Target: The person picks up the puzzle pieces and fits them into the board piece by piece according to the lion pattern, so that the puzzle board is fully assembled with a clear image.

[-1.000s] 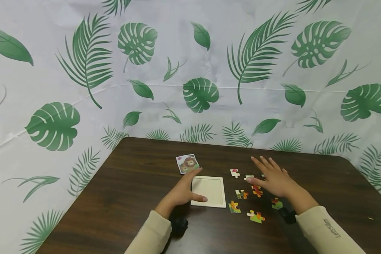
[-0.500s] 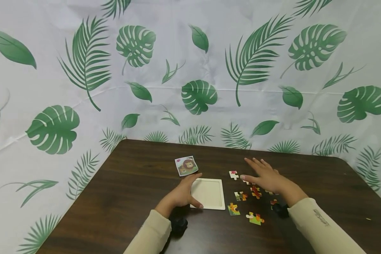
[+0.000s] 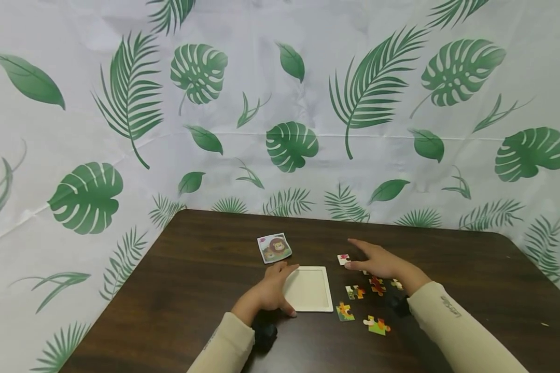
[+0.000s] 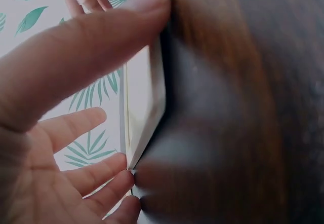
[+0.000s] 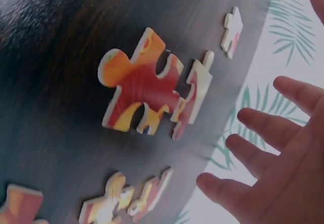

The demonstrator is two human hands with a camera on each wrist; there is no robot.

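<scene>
A cream square puzzle tray lies flat on the dark wooden table. At its left side is my left hand, thumb by the near-left corner and index finger along the far-left one. The left wrist view shows fingertips right at the tray's edge. My right hand hovers over loose jigsaw pieces, fingers spread, holding nothing. Beneath it lie a red and orange piece and a white and red piece. A white piece with a pink mark sits by its thumb.
A picture card with a lion lies behind the tray. Nearer me are a yellow-orange piece and a green-orange piece. A leaf-patterned white cloth hangs behind the table.
My right hand has moved left over the pieces. The left thumb has shifted from over the tray to its near-left corner. Tray and pieces stay put while the view tilts slightly.
</scene>
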